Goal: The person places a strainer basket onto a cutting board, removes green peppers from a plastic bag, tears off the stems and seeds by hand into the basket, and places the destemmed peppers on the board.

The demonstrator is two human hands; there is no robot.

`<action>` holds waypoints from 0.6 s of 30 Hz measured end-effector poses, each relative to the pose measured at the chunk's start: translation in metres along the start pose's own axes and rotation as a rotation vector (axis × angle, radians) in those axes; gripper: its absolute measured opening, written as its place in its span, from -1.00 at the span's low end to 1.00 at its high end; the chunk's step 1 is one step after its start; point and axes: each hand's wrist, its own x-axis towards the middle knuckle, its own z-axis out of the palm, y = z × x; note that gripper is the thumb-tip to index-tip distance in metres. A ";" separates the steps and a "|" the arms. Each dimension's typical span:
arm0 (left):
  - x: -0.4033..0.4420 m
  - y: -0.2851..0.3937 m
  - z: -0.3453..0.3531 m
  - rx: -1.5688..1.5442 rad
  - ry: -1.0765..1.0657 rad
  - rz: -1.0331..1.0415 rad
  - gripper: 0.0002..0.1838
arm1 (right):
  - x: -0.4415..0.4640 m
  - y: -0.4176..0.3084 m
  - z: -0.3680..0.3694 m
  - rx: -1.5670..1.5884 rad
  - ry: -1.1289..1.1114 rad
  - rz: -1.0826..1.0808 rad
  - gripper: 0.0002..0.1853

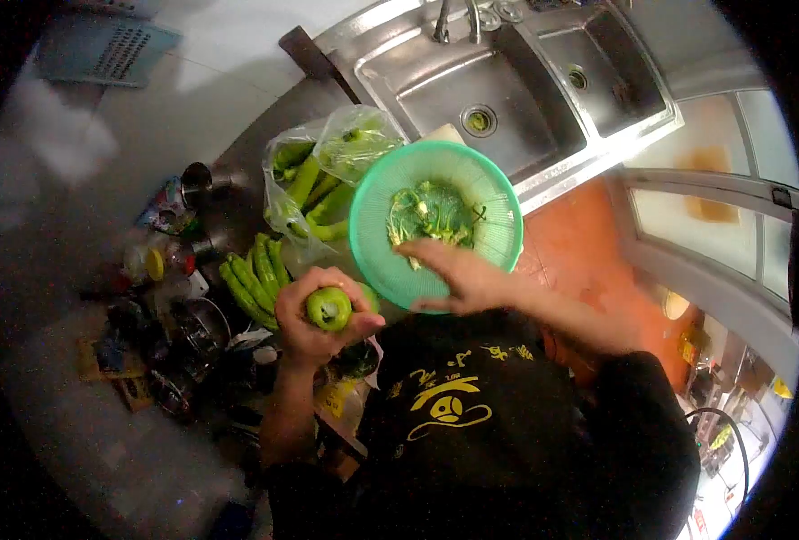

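Observation:
My left hand (305, 337) is wrapped round a green pepper (329, 309), whose hollowed end faces up at me. Over the near rim of a green mesh colander (361, 209) reaches my right hand (467, 279), its fingers stretched apart and slightly blurred, with nothing seen in them. Green pepper cores and stems (431, 211) lie in the bottom of the colander. Several long green peppers (254, 277) rest in a row just beyond my left hand. A clear plastic bag (359, 148) with more long green peppers stands against the colander's left side.
A steel double sink (543, 99) with a faucet (458, 27) lies behind the colander. To the left are a metal cup (200, 183), a metal pot (201, 324) and jars. A cleaver-like dark handle (309, 56) rests by the sink. Orange floor (579, 238) shows at right.

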 end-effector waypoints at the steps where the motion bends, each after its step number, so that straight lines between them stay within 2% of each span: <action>1: 0.005 0.009 0.011 -0.137 0.065 -0.034 -0.63 | 0.008 -0.015 0.008 0.079 0.007 -0.031 -0.15; 2: 0.009 0.014 0.017 -0.279 0.130 -0.063 -0.63 | 0.014 -0.027 0.014 0.152 0.012 -0.060 -0.12; 3: 0.019 0.008 0.018 -0.345 0.048 0.036 -0.54 | 0.021 -0.037 0.016 0.184 0.025 -0.107 -0.23; 6: 0.050 0.012 0.035 -0.355 0.148 -0.098 -0.31 | 0.018 -0.041 0.007 0.356 -0.077 0.363 -0.35; 7: 0.055 0.000 0.037 -0.425 0.110 -0.064 -0.17 | 0.012 -0.033 0.009 0.317 0.112 0.173 -0.50; 10: 0.057 -0.001 0.030 -0.272 0.028 0.010 -0.19 | -0.010 -0.035 -0.021 0.710 0.040 0.405 -0.59; 11: 0.054 0.005 0.032 -0.309 0.063 -0.022 -0.32 | -0.019 -0.026 -0.023 0.892 0.027 0.479 -0.64; 14: 0.056 -0.008 0.026 0.011 0.075 -0.014 -0.42 | -0.031 -0.022 -0.030 0.901 0.039 0.517 -0.60; 15: 0.059 0.001 0.029 0.005 0.102 0.001 -0.55 | -0.030 -0.024 -0.031 0.775 0.090 0.533 -0.64; 18: 0.062 -0.001 0.021 0.003 -0.003 -0.009 -0.63 | -0.033 -0.024 -0.038 0.229 0.117 0.380 -0.68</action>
